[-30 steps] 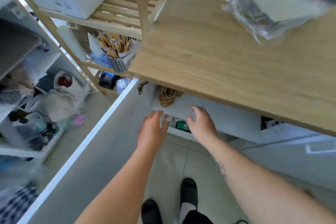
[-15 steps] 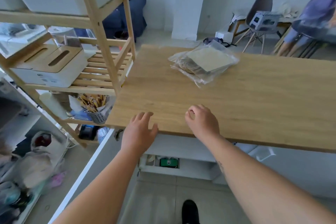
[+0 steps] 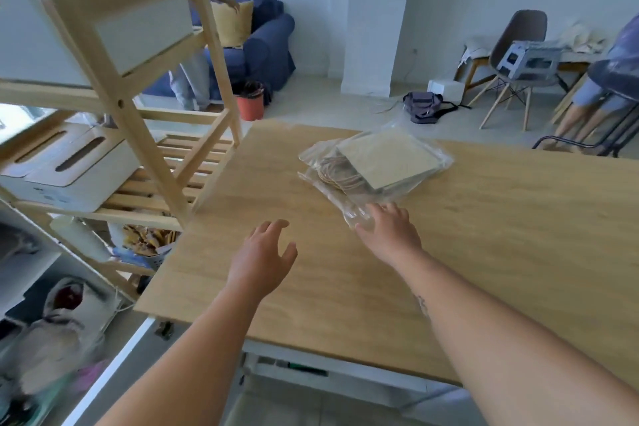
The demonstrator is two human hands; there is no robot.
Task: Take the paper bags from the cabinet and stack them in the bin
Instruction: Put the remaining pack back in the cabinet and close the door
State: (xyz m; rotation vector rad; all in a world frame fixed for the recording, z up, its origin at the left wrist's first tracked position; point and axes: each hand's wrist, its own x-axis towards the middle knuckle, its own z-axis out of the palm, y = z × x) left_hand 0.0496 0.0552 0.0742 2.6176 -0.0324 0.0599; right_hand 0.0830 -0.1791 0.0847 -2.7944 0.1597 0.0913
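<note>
A clear plastic packet (image 3: 375,166) holding flat brown paper bags with twine handles lies on the wooden tabletop (image 3: 501,235), towards its far side. My right hand (image 3: 389,230) reaches over the table and its fingertips touch the packet's near corner, fingers fairly straight. My left hand (image 3: 264,259) hovers open above the tabletop, left of the packet and apart from it, holding nothing. No bin for the bags is clearly in view.
A wooden shelf rack (image 3: 145,135) stands at the table's left end with white storage boxes (image 3: 65,169) on it. Behind are a blue sofa (image 3: 262,45), an orange pot (image 3: 249,104), a grey chair (image 3: 515,55) and a seated person (image 3: 601,90) at right.
The view rose from under the table to its top. Both hands came up from the cabinet below and moved forward; my right hand now touches the packet's corner.
</note>
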